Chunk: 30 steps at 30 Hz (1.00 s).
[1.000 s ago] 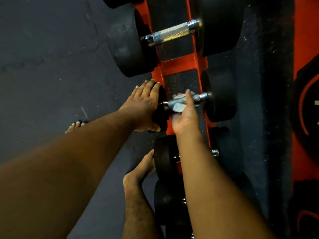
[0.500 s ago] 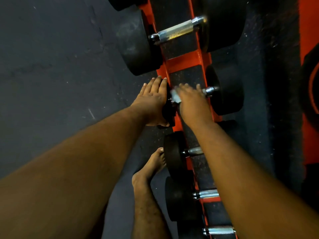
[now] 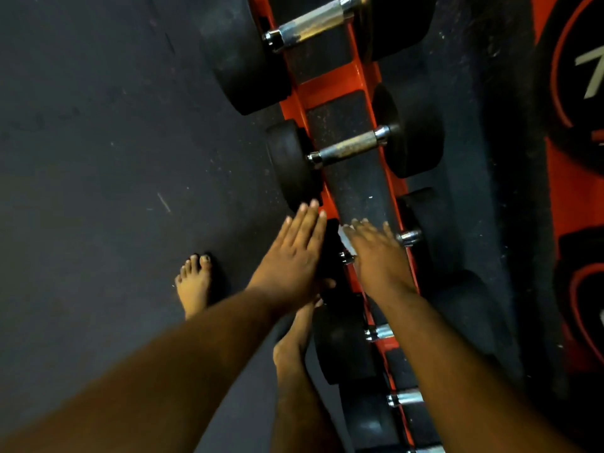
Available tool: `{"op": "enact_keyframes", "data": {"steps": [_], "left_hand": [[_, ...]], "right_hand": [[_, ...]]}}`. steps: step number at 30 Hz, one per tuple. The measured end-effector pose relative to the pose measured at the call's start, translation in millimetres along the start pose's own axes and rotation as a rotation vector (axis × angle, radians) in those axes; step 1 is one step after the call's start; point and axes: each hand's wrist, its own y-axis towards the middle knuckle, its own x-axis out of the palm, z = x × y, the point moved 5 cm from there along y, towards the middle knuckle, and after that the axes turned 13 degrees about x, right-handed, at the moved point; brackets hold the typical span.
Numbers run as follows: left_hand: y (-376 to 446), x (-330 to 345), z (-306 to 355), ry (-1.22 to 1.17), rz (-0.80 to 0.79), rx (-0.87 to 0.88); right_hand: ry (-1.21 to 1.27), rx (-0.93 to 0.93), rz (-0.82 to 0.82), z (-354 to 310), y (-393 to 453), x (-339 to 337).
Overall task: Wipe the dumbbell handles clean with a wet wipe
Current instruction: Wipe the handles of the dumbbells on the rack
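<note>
**Right hand wipes a small dumbbell's handle while the left steadies its end**

The right hand, just right of frame centre, lies palm-down over the handle of a small dumbbell on the rack, fingers curled over it. A corner of the white wet wipe pokes out at the hand's left edge, so the hand is clamped on the wipe and pressing it against the bar, which is hidden except for the chrome collar showing at the right. That wrapped grip looks meant to rub the whole bar at once.

The left hand lies flat, fingers straight and together, against the dumbbell's black left head. It grasps nothing; it seems to brace the weight so it cannot roll or slide under the rubbing.

Further up the frame, on the orange rack, sit a mid-size dumbbell with a bare, rust-speckled handle and a larger dumbbell at the top edge. More small ones line the lower right. A bare foot stands on the dark floor at left centre.

Compared with half a second ago, both hands sit one dumbbell lower along the rack: the mid-size one they were covering is now uncovered, and the left fingers have flattened.
</note>
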Motion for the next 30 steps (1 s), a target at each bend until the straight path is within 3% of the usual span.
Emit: {"op": "enact_keyframes", "data": {"steps": [3, 10, 14, 21, 27, 30], "left_hand": [[-5, 41, 13, -0.033, -0.140, -0.056], [18, 59, 27, -0.001, -0.073, -0.207], [19, 63, 22, -0.031, -0.104, -0.219], [20, 63, 20, -0.044, -0.112, -0.213], [19, 60, 19, -0.051, -0.115, -0.195], [20, 61, 18, -0.053, -0.110, -0.187]], "right_hand": [[-0.208, -0.058, -0.077, 11, -10, 24], [-0.493, -0.200, 0.036, 25, -19, 38], [-0.494, -0.113, -0.079, -4, 11, 35], [-0.629, -0.205, 0.049, 28, -24, 44], [-0.520, -0.190, -0.214, 2, 32, 27], [-0.400, -0.192, -0.088, 27, 3, 30]]}}
